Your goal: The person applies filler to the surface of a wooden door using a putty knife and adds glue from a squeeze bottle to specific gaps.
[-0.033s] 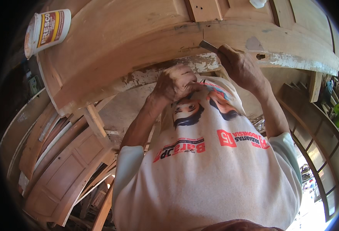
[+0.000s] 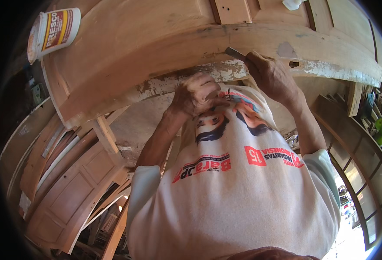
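A wooden panel door (image 2: 156, 47) lies flat in front of me, its near edge (image 2: 165, 82) patchy with white and brown remnants of coating. My right hand (image 2: 271, 76) is closed round a tool with a narrow, flat metal blade (image 2: 234, 53); the grip is hidden in my fist. The blade tip points left, over the door's near rail. Beside that edge, close to my shirt, my left hand (image 2: 198, 93) is curled with its fingers together. A small dark tip (image 2: 228, 92) shows near its fingertips, but what it belongs to is unclear.
A white plastic tub (image 2: 60, 32) with a yellow and red label stands at the door's left end. A white object (image 2: 292, 4) sits at the top edge. Below left lean boards and another panel door (image 2: 71, 195); a framed lattice (image 2: 364, 186) stands at the right.
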The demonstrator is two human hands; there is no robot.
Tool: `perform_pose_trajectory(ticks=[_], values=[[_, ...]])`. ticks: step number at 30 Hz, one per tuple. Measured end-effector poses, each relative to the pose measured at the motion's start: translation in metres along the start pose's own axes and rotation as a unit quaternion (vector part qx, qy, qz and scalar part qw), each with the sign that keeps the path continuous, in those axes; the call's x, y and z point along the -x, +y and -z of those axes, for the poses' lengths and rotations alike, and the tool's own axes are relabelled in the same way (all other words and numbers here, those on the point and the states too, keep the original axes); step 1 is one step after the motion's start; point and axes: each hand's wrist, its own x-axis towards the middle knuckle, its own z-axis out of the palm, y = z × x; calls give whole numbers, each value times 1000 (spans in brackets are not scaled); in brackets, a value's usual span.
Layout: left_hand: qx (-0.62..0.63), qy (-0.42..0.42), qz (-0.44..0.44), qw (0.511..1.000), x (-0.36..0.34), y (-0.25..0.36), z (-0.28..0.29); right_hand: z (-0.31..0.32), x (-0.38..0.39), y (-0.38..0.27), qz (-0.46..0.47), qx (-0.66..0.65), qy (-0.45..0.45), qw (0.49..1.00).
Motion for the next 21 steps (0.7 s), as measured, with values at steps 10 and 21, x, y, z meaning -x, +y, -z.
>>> perform_pose_trajectory(ticks=[10,21], values=[[-148,288,164,932,52,-33,37,-4,-6,-19,-53,98,-22,994],[-194,429,197,860,40,-106,60,9,-24,-29,-30,200,-100,974]])
